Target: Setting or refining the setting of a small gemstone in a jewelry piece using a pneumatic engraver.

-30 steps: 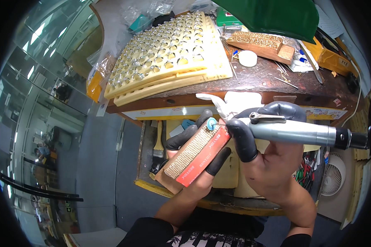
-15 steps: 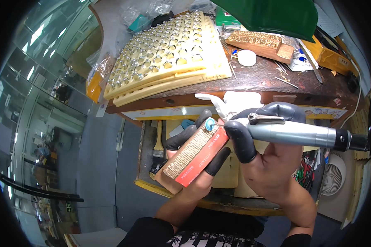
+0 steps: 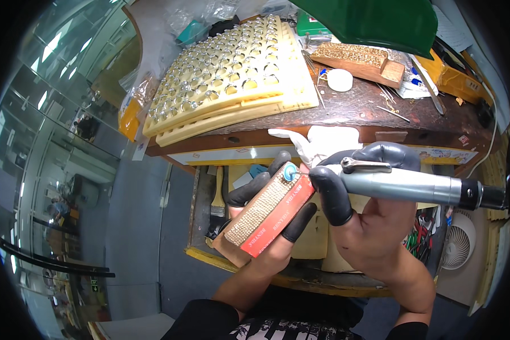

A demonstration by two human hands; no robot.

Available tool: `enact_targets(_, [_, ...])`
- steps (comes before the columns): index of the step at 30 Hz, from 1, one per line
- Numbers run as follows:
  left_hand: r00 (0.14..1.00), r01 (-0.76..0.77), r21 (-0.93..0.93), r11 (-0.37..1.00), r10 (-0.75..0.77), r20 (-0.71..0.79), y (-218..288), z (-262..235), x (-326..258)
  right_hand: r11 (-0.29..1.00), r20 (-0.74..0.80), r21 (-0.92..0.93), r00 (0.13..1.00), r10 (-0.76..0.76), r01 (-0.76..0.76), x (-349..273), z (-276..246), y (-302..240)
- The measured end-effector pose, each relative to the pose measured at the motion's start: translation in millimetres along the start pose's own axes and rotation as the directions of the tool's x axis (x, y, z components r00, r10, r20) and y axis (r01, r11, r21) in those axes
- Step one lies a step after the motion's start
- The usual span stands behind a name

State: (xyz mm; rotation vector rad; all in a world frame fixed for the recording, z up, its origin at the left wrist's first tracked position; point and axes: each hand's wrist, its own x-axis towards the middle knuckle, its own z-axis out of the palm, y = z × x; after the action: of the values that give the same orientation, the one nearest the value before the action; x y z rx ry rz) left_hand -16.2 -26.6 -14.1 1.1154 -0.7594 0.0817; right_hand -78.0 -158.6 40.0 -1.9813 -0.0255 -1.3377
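Note:
My left hand [image 3: 266,226], with black finger covers, holds a rectangular block [image 3: 266,218] with a red side and a rough metallic top, tilted up to the right. My right hand [image 3: 374,226], also with black finger covers, grips a grey rotary handpiece [image 3: 408,186] lying level. The handpiece's small blue round tip [image 3: 289,171] rests on the block's upper end. Both hands are in front of the wooden bench [image 3: 351,107], above an open drawer [image 3: 204,226].
Stacked cream trays [image 3: 232,79] with rows of round holes fill the bench's left half. A wooden block [image 3: 360,61], a white round lid [image 3: 340,80] and thin metal tools lie at the back right. A white cloth [image 3: 323,141] hangs over the bench edge. A small fan [image 3: 458,249] sits low right.

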Motion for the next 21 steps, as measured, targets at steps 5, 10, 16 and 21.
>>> enact_targets(5, [0.998, 0.01, 0.163, 0.987, -0.019, 0.052, 4.3, -8.0, 0.5, 0.999, 0.042, 0.022, 0.998, 0.047, -0.048, -0.4, -0.1, -0.9])
enact_targets(10, [0.999, -0.02, -0.004, 1.0, 0.02, -0.033, -2.2, -0.6, -2.7, 0.999, 0.013, -0.013, 0.999, -0.043, 0.043, 1.0, -0.2, 0.9])
enact_targets(16, [0.995, -0.022, 0.296, 0.955, -0.006, 0.095, 6.4, -11.4, 0.3, 1.0, 0.005, -0.007, 1.0, -0.015, 0.015, 0.3, 0.4, -0.4])
enact_targets(21, [0.996, -0.043, -0.023, 0.999, 0.04, -0.084, -1.1, 2.2, -2.8, 0.999, 0.032, -0.017, 0.999, -0.039, 0.04, 1.1, -0.9, 0.2])
